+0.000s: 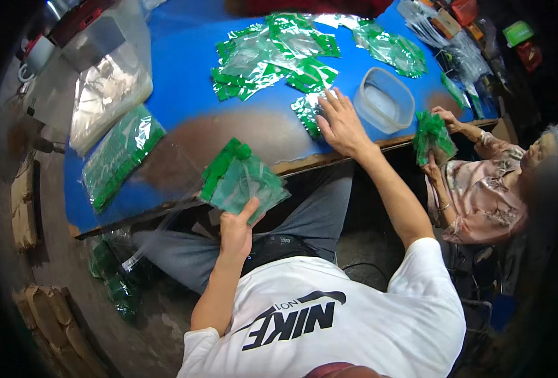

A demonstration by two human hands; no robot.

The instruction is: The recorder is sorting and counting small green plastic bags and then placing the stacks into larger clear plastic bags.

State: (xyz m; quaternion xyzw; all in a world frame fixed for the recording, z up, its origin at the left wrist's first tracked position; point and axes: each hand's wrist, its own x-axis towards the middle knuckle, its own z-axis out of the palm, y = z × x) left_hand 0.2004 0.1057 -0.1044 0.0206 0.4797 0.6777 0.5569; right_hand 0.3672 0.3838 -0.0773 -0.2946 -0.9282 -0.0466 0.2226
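My left hand (pixel 238 230) is closed on a fanned stack of green-and-clear plastic bags (pixel 241 179), with the thumb on top. The stack hangs just past the table's front edge, above my lap. My right hand (pixel 342 123) reaches onto the blue table with its fingers stretched out. Beneath and beside its fingertips lies a green-and-clear bag (pixel 305 113); whether the fingers press on it is hard to tell. Beyond that hand spreads a loose heap of similar bags (pixel 269 60).
An open clear plastic tub (pixel 386 85) sits right of my hand. More bags (pixel 395 53) lie behind it. At left are a neat bag stack (pixel 121 157) and clear plastic sleeves (pixel 112 94). A co-worker (pixel 481 183) at right holds a green bundle (pixel 433 138).
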